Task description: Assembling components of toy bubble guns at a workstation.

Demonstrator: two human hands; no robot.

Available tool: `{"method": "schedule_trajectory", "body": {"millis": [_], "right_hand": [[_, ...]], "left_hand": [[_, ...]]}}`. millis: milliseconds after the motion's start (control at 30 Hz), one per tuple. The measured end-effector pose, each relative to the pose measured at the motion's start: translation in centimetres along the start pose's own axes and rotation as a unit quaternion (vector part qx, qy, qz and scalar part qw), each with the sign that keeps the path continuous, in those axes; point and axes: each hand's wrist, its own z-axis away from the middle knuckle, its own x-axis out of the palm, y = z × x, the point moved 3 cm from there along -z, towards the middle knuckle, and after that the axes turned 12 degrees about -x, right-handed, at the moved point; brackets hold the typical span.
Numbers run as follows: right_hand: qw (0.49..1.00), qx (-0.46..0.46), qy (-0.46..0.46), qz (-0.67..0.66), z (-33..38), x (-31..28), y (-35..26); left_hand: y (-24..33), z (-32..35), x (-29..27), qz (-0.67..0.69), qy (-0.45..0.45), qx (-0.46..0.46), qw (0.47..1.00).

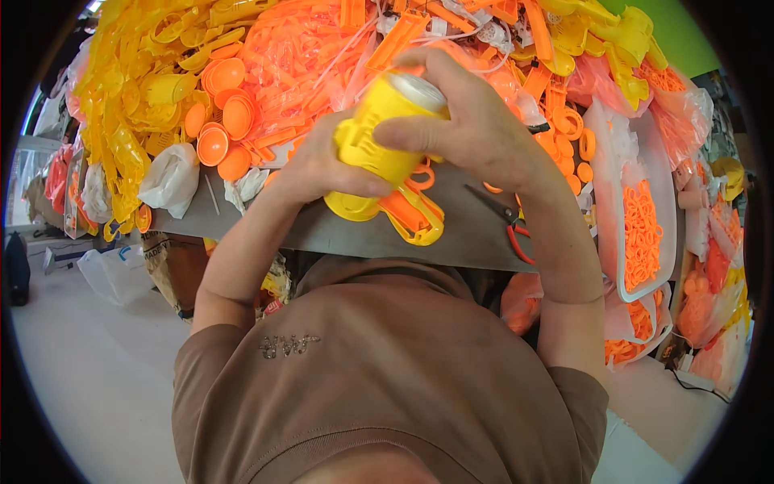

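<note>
A yellow plastic toy body (367,141), with a round barrel and a grip-like lower part, is held up over the table's near edge. My left hand (314,161) wraps round its left side, the thumb lying across the lower part. Over the barrel's upper right end my right hand (476,121) closes, thumb on the side and fingers curled over the far rim. A pale silvery round end (419,90) shows in the barrel's mouth. Orange plastic (409,208) fills part of the yellow grip. Right of it, scissors (516,230) with red handles lie on the grey table (314,230).
Yellow plastic parts (137,97) are heaped at the left, with orange cups (214,145) beside them. Bagged orange strips (298,56) pile up behind my hands. A translucent bin (607,234) of small orange pieces (642,238) stands at the right. A white bag (171,179) sits front left.
</note>
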Motion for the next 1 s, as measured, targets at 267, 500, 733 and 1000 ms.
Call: {"method": "schedule_trajectory", "body": {"millis": [267, 500, 733, 1000], "right_hand": [[0.988, -0.082, 0.112, -0.075, 4.3, 1.1, 3.2], [0.973, -0.123, 0.187, -0.057, 4.3, 1.8, 3.8], [0.996, 0.048, 0.024, -0.069, 1.1, 2.1, 2.7], [0.989, -0.064, 0.097, -0.090, 2.2, 4.0, 2.5]], "left_hand": [[-1.1, 1.8, -3.6, 0.298, 0.151, 0.181, 0.925], [-1.3, 0.5, -2.3, 0.304, 0.154, 0.142, 0.929], [-2.0, 0.1, -1.1, 0.281, 0.113, 0.085, 0.949], [-0.4, 1.8, -0.6, 0.204, 0.157, 0.056, 0.965]]}}
